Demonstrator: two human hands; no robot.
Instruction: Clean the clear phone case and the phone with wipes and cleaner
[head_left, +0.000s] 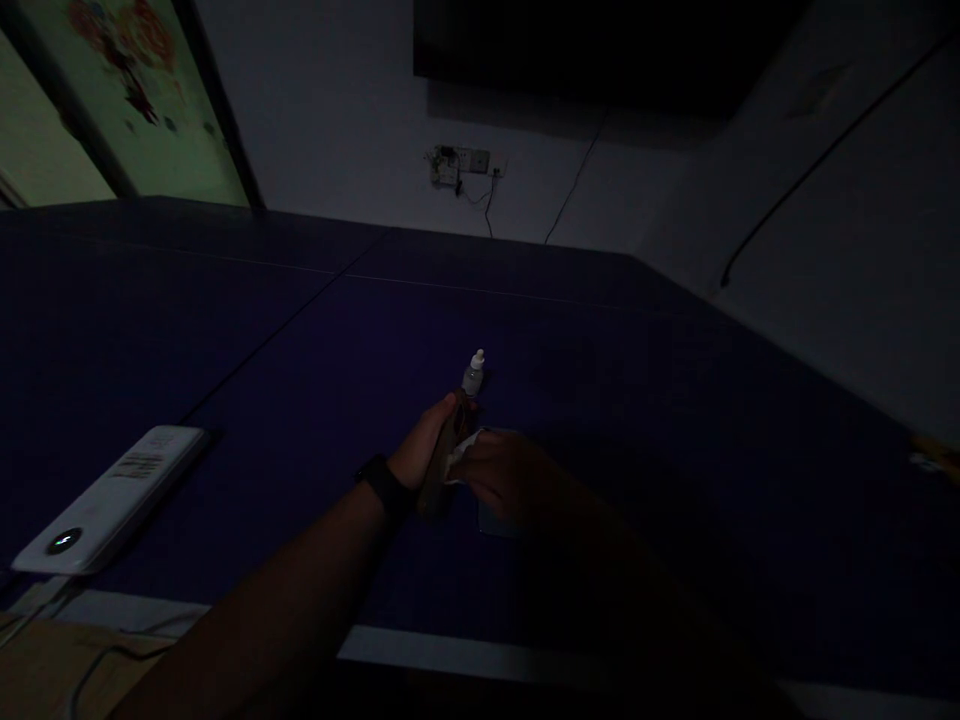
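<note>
My left hand [420, 445], with a dark band on its wrist, is closed around a slim brown phone-like object [436, 480], tilted and seen almost edge-on. Dark round spots show near its upper end. Pinched in the fingers of my right hand [499, 470] is a white cloth or tissue [459, 458], pressed against the face of that object. Just beyond my left fingertips stands a small clear bottle [472, 380] with a white dropper-like top. A flat dark rectangular thing [491, 520] lies partly hidden under my right hand.
A white power bank [112, 500] with a lit spot and a plugged-in cable lies at the left of the dark blue table [300, 350]. Wall sockets [465, 162] with wires, a large black screen [585, 50] and a hanging cable [825, 165] are beyond. The light is dim.
</note>
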